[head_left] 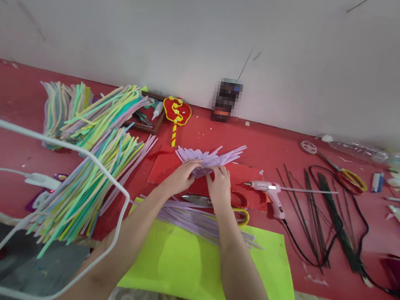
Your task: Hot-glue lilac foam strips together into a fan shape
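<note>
Both of my hands meet over a red sheet (161, 172) on the table. My left hand (183, 175) has its fingers closed on the left side of a flat row of lilac pipe cleaners (228, 157). On the right side of that row, the bent fingers of my right hand (220, 182) press in. The ends of the pipe cleaners fan out away from me; their lower part is partly covered by my fingers. Scissors (195, 199) with red and yellow handles lie beneath my right wrist. More loose lilac pipe cleaners (190, 222) lie on a lime-green sheet (176, 266) under my forearms.
Bundles of coloured pipe cleaners (86, 188) fill the left, with a white cable (121, 218) looping in front. A red and yellow pipe-cleaner piece (177, 112) lies behind. To the right are a pink glue gun (270, 192), dark green stems (338, 224), and more scissors (352, 180).
</note>
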Available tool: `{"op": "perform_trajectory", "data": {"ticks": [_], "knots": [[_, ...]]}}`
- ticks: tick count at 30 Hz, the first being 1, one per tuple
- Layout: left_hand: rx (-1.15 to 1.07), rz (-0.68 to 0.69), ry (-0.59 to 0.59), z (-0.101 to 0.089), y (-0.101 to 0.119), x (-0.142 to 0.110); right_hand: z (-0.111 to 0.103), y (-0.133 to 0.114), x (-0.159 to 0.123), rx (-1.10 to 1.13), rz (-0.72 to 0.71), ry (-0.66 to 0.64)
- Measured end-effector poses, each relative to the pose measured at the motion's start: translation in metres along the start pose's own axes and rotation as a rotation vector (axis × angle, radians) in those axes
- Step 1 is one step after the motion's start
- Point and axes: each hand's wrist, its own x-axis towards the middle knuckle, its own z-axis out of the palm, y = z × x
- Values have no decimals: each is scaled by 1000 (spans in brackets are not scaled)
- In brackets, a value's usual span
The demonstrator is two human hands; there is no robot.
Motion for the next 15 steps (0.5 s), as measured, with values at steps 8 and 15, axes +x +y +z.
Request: {"op": "perform_trajectory", "data": {"ticks": [8, 15], "knots": [[324, -48, -67, 11, 9, 1, 1, 3, 1, 22, 2, -1], [575, -3, -182, 27, 6, 3, -2, 2, 1, 52, 0, -11]]}}
